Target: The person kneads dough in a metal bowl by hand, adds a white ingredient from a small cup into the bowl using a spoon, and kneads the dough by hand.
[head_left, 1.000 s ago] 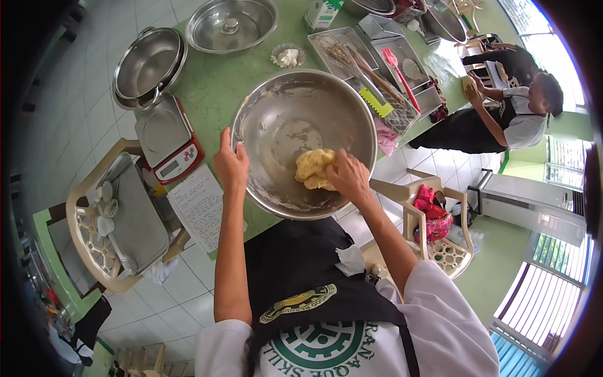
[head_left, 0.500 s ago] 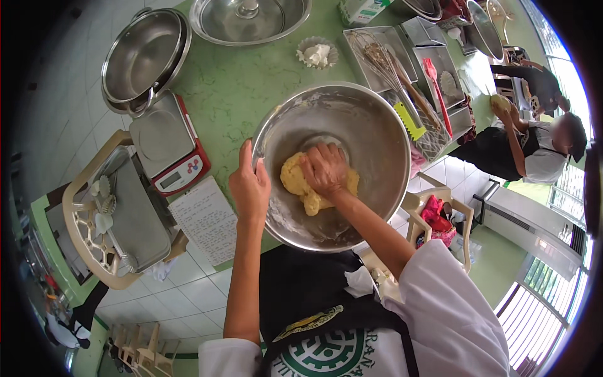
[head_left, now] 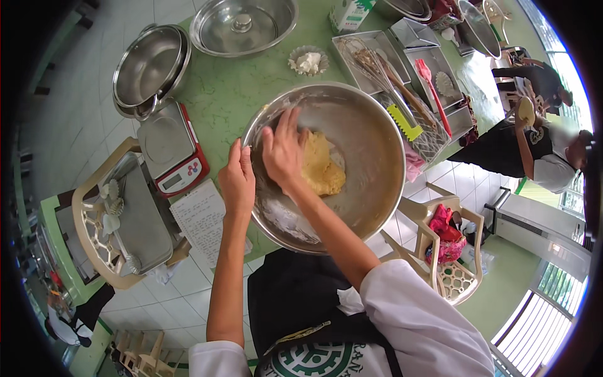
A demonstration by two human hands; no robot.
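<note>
A large steel bowl (head_left: pixel 370 163) sits at the table edge in front of me, streaked with pale residue, with soft yellow dough (head_left: pixel 323 169) inside. My left hand (head_left: pixel 239 179) grips the bowl's left rim from outside, fingers closed over it. Inside the bowl, my right hand (head_left: pixel 282 151) is at the left of the dough, fingers extended and slightly apart, fingertips reaching toward the inner wall; part of the dough is hidden behind it. A fluted cup of white substance (head_left: pixel 308 63) stands just beyond the bowl.
Around the bowl on the green table (head_left: pixel 232 81) are a red scale (head_left: pixel 166 132), nested pots (head_left: pixel 144 66), a lined paper (head_left: pixel 198 220) and pans of whisks and spatulas (head_left: pixel 367 63). Plastic chairs flank me; the left holds a tray (head_left: pixel 144 226). Two other people (head_left: pixel 502 147) (head_left: pixel 543 85) work at right.
My right hand has gone from grasping dough at the right, through pressing it centrally, to the bowl's left side with fingers extended. The dough's shape has changed. My left hand still holds the rim.
</note>
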